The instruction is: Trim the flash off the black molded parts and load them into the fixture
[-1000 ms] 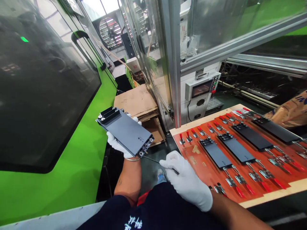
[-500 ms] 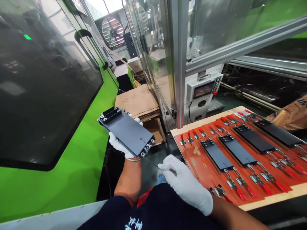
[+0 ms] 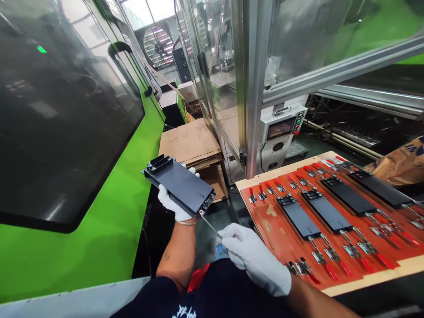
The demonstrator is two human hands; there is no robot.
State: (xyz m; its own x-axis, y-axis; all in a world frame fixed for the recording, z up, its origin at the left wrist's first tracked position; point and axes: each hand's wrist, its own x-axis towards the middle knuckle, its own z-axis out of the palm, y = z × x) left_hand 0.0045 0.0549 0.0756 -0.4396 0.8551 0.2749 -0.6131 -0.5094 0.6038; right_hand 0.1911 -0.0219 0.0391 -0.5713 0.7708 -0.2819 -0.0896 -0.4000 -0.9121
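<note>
My left hand (image 3: pixel 172 204) in a white glove holds up a flat, dark grey rectangular plate (image 3: pixel 180 185), with black fittings and small screws at both short ends. My right hand (image 3: pixel 251 258), also white-gloved, grips a slim screwdriver by its hidden handle. The thin metal shaft of the screwdriver (image 3: pixel 210 225) reaches to the near corner of the plate, and its tip appears to touch a screw there. The plate hides most of my left fingers.
To the right lies an orange-red fixture board (image 3: pixel 265 221) on a pale wooden base, with several dark plates held by red-handled toggle clamps. A green machine with a dark window stands left. Stacked cardboard, an aluminium-framed enclosure, a control box and a brown bag are ahead.
The plate has tilted in my left hand and shifted slightly right. My right hand has risen a little, and the screwdriver shaft now slopes more steeply toward the plate's corner.
</note>
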